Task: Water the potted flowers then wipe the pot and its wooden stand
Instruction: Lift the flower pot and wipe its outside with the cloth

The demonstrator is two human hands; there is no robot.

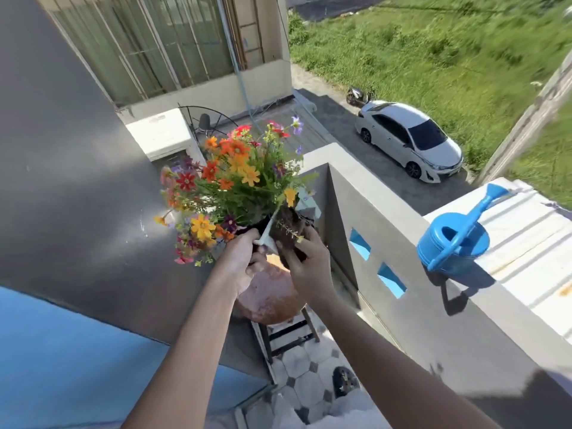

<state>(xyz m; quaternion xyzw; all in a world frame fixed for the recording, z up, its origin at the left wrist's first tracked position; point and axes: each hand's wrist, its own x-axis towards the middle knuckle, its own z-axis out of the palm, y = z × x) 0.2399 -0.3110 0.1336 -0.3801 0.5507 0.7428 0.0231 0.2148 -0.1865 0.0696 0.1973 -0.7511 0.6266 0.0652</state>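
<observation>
The white inner pot (268, 235) of the flowers (230, 178) is gripped at its rim by the left hand (244, 260) and the right hand (305, 264), above the clay pot (272, 297) on the wooden stand (291, 334). A blue watering can (453, 241) is set on the wall (402, 243), far right.

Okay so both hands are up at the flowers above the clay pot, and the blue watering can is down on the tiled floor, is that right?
Not quite. The blue watering can stands on top of the balcony wall, not on the floor, as the head view shows. Both the left hand and right hand are at the flowers above the clay pot.
</observation>
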